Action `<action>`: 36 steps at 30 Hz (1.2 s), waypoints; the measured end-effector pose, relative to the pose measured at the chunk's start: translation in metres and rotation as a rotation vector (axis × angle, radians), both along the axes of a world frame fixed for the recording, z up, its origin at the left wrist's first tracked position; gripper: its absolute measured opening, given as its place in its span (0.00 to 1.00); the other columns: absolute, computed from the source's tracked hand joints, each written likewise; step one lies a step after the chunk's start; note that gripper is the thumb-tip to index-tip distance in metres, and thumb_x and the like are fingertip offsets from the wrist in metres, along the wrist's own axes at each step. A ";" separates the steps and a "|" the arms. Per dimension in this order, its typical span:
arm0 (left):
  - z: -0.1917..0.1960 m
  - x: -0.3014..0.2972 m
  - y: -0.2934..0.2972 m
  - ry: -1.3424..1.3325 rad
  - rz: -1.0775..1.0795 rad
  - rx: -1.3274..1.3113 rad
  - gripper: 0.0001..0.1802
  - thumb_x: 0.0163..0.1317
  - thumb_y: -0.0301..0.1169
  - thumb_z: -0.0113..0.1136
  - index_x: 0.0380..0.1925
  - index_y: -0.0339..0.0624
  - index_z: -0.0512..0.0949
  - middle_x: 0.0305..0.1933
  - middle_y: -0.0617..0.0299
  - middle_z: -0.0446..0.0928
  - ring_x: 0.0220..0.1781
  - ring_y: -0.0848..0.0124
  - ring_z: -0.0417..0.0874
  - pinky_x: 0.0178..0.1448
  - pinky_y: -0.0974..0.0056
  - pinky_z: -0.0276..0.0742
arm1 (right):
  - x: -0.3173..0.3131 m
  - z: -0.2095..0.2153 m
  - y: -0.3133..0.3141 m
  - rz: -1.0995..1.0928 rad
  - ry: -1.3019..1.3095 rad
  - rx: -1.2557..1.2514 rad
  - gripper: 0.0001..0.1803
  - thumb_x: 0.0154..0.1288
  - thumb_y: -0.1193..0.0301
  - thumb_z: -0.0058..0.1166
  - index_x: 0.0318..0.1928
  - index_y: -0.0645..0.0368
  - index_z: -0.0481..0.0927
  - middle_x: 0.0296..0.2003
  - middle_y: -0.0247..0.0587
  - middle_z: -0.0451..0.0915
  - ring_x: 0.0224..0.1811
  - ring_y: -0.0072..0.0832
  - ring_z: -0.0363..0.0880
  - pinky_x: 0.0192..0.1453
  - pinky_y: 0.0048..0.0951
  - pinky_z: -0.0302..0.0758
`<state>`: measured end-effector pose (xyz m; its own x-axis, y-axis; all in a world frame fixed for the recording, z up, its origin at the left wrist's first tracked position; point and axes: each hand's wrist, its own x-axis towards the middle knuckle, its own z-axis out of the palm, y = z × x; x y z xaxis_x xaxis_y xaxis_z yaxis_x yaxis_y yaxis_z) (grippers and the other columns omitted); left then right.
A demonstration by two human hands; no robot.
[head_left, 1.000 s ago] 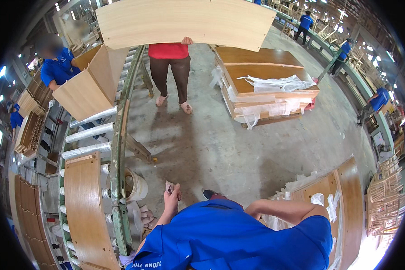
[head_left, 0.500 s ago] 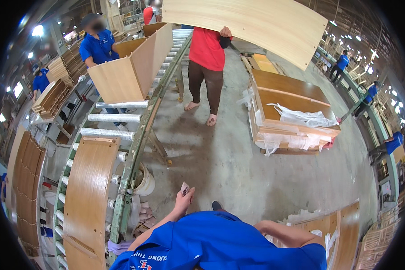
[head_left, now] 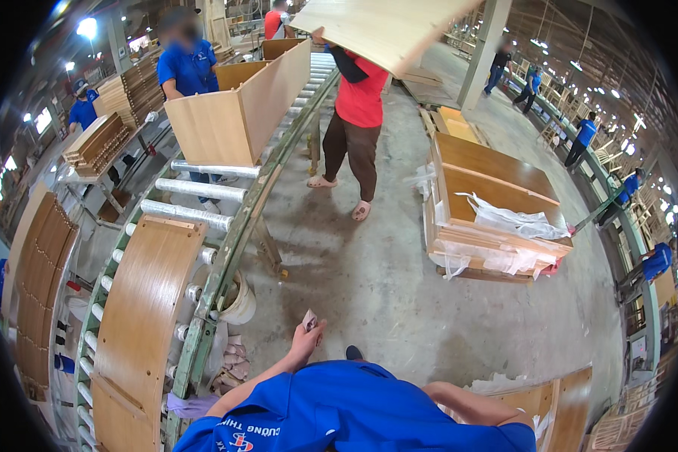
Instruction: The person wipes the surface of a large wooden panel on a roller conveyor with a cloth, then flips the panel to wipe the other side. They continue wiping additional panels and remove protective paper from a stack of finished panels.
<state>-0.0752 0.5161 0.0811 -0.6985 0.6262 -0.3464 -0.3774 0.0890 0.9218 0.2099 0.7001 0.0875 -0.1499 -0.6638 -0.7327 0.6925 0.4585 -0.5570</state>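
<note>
In front of my body, my left hand [head_left: 307, 341] is closed round a small pinkish folded piece [head_left: 309, 320]; whether it is cloth or sandpaper I cannot make out. It hangs over the floor, right of the roller conveyor and touching nothing else. My right forearm [head_left: 478, 405] is bent at my side, and the hand itself is hidden behind my shirt. On the conveyor to my left lies a long brown wooden panel [head_left: 145, 301] with a strip across its near end.
The green-framed roller conveyor [head_left: 203, 331] carries an open wooden box frame [head_left: 211, 124], a co-worker in blue behind it. A person in red [head_left: 360, 102] holds up a large pale board [head_left: 377, 30]. Stacked panels [head_left: 497, 181] stand right; a bucket [head_left: 239, 301] and rags [head_left: 233, 360] sit under the conveyor.
The person in red has turned the raised board, which now covers less of the view's upper right. My view has shifted slightly; my left hand keeps its hold on the pinkish piece.
</note>
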 end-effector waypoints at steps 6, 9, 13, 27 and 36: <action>-0.006 -0.002 -0.002 -0.053 0.053 0.021 0.14 0.60 0.33 0.55 0.17 0.46 0.65 0.13 0.68 0.64 0.15 0.78 0.64 0.20 0.69 0.57 | -0.010 0.007 -0.007 0.009 0.082 -0.010 0.33 0.59 0.61 0.55 0.60 0.66 0.61 0.58 0.47 0.64 0.58 0.36 0.64 0.60 0.33 0.63; -0.006 -0.002 -0.002 -0.034 0.065 0.027 0.14 0.60 0.33 0.55 0.18 0.46 0.65 0.13 0.69 0.64 0.15 0.78 0.63 0.20 0.69 0.57 | -0.015 0.012 -0.011 0.002 0.130 -0.025 0.33 0.58 0.61 0.55 0.60 0.66 0.61 0.58 0.47 0.64 0.58 0.36 0.64 0.60 0.33 0.63; -0.010 -0.003 -0.003 -0.037 0.058 0.064 0.13 0.59 0.33 0.57 0.19 0.46 0.66 0.14 0.69 0.64 0.15 0.80 0.63 0.19 0.71 0.56 | -0.019 0.016 -0.015 -0.023 0.165 -0.027 0.33 0.58 0.60 0.55 0.60 0.65 0.62 0.58 0.47 0.65 0.58 0.36 0.64 0.60 0.33 0.63; -0.020 -0.002 0.020 -0.055 -0.004 0.056 0.12 0.60 0.32 0.56 0.20 0.45 0.66 0.13 0.69 0.64 0.15 0.79 0.63 0.19 0.71 0.56 | -0.007 0.028 -0.016 -0.130 0.152 0.002 0.34 0.57 0.58 0.56 0.59 0.64 0.64 0.58 0.47 0.66 0.58 0.37 0.65 0.60 0.33 0.63; -0.021 -0.011 0.077 -0.062 -0.159 0.020 0.13 0.60 0.32 0.55 0.20 0.46 0.65 0.14 0.69 0.64 0.16 0.79 0.63 0.20 0.71 0.57 | -0.010 0.063 0.013 -0.255 0.079 0.060 0.34 0.57 0.56 0.56 0.59 0.63 0.65 0.58 0.46 0.67 0.59 0.37 0.65 0.60 0.34 0.63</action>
<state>-0.0858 0.5930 0.0598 -0.5680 0.7341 -0.3721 -0.4161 0.1339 0.8994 0.2002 0.7127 0.1507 -0.3650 -0.5526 -0.7493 0.7453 0.3089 -0.5909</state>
